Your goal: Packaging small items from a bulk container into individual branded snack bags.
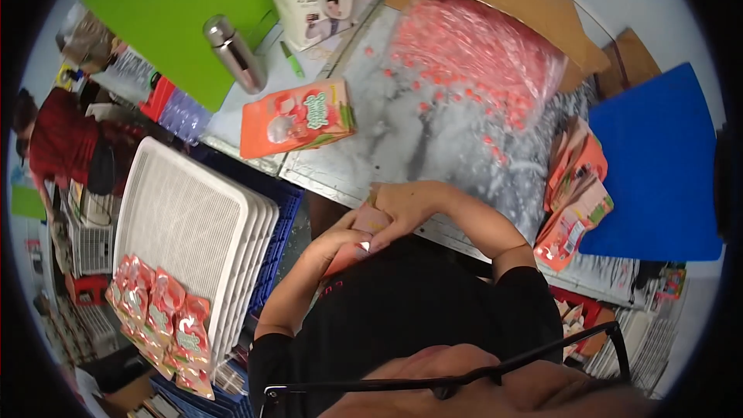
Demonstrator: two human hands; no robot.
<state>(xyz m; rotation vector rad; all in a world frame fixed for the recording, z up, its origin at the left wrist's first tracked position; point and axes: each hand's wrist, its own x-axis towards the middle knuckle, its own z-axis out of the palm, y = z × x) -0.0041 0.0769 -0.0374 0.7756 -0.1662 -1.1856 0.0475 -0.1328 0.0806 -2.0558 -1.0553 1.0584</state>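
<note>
Close in front of my body I hold an orange-pink pouch (372,220) with both hands, tilted over the table's near edge. My left hand (344,241) is closed round its lower part, and my right hand (404,207) grips its upper end. A small shiny patch shows between the fingers; most of the pouch is hidden by them. Just beyond, a stack of flat orange pouches (298,120) lies on the metal table (371,151). At the far right of the table, a large clear bag of small red pieces (480,50) spills loose pieces (493,151) onto the top.
Filled pouches (164,317) lie on stacked white trays (186,201) at left. A steel thermos (236,56), green marker (292,59) and white bag (313,4) stand or lie far left. Crumpled pouches (574,193) rest by a blue board (658,166). A person (77,143) is beyond the trays.
</note>
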